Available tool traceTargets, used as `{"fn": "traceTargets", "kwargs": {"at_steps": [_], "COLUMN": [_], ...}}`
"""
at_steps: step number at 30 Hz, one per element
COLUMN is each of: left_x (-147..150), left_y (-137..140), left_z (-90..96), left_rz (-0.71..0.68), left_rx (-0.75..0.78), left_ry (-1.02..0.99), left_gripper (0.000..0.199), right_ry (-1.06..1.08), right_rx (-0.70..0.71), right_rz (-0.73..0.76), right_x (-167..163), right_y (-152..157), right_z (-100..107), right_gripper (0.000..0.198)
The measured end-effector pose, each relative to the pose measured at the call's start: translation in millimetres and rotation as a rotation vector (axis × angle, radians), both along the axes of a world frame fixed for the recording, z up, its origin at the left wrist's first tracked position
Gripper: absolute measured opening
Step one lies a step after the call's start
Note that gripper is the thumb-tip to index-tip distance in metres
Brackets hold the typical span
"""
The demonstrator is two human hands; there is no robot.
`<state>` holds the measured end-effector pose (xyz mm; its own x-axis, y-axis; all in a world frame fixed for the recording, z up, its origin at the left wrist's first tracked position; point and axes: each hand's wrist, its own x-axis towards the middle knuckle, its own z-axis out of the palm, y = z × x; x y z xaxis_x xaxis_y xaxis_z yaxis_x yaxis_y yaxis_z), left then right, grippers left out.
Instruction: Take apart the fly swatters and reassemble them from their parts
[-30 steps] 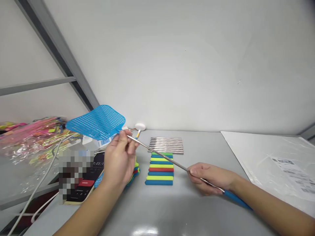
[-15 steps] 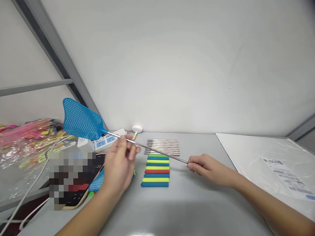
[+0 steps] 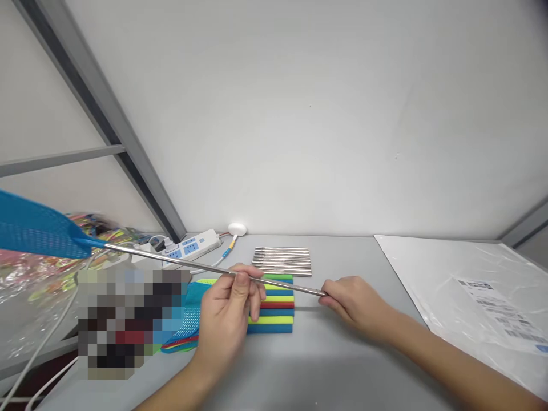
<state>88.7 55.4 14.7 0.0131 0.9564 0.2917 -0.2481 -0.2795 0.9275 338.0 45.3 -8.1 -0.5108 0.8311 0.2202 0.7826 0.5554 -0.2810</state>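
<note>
A fly swatter with a blue mesh head (image 3: 43, 228) and a thin metal rod (image 3: 171, 258) stretches across the view above the table. My left hand (image 3: 229, 308) pinches the rod near its middle, between thumb and fingers. At the rod's right end my right hand (image 3: 353, 299) is closed around the tip. Below the rod lies a row of blue, yellow, red and green handles (image 3: 274, 305), partly hidden by my left hand. A row of metal rods (image 3: 282, 261) lies behind them. Mesh swatter heads (image 3: 190, 317) are stacked left of my left hand.
A power strip (image 3: 194, 245) and a round white device (image 3: 237, 229) stand by the wall. At the left are plastic-wrapped colourful items (image 3: 38, 279) and a pixelated area. A white plastic package (image 3: 462, 291) with a label covers the right side of the grey table (image 3: 334, 365).
The swatter has shifted left, its rod showing longer and its head partly leaving the view. My left hand has moved right and slightly down; my right hand still grips the end.
</note>
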Motion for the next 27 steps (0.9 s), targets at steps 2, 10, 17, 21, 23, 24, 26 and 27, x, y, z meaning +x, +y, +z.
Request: {"fn": "traceTargets", "kwargs": {"at_steps": [2, 10, 17, 21, 23, 24, 26, 27], "left_x": [-2.5, -21.3, -33.5, -30.4, -28.8, -27.9, -26.0, -24.8], "left_y": [1.9, 18.7, 29.5, 30.4, 30.6, 30.7, 31.5, 32.1], "left_z": [5.0, 30.7, 41.3, 39.2, 36.4, 34.3, 28.9, 25.7], "left_rz": [0.046, 0.259, 0.309, 0.304, 0.299, 0.303, 0.317, 0.322], "left_rx": [0.0, 0.014, 0.017, 0.043, 0.05, 0.045, 0.024, 0.007], "left_ry": [-0.062, -0.206, -0.256, -0.246, -0.238, -0.237, -0.247, -0.258], "left_gripper": [0.026, 0.016, 0.016, 0.018, 0.018, 0.018, 0.019, 0.019], "right_ry": [-0.036, -0.172, -0.154, -0.155, -0.157, -0.158, -0.163, -0.165], "right_rx": [0.046, 0.313, 0.376, 0.36, 0.35, 0.345, 0.332, 0.323], "right_rz": [-0.007, -0.045, -0.09, -0.117, -0.137, -0.151, -0.186, -0.203], "right_x": [0.5, 34.7, 63.0, 64.9, 68.0, 70.8, 79.0, 83.9], "right_y": [2.7, 24.8, 44.2, 49.6, 51.4, 51.9, 52.0, 51.6], "right_z": [-1.6, -10.5, -18.7, -24.8, -25.3, -25.0, -24.3, -24.1], "right_gripper": [0.035, 0.033, 0.029, 0.027, 0.027, 0.028, 0.031, 0.033]}}
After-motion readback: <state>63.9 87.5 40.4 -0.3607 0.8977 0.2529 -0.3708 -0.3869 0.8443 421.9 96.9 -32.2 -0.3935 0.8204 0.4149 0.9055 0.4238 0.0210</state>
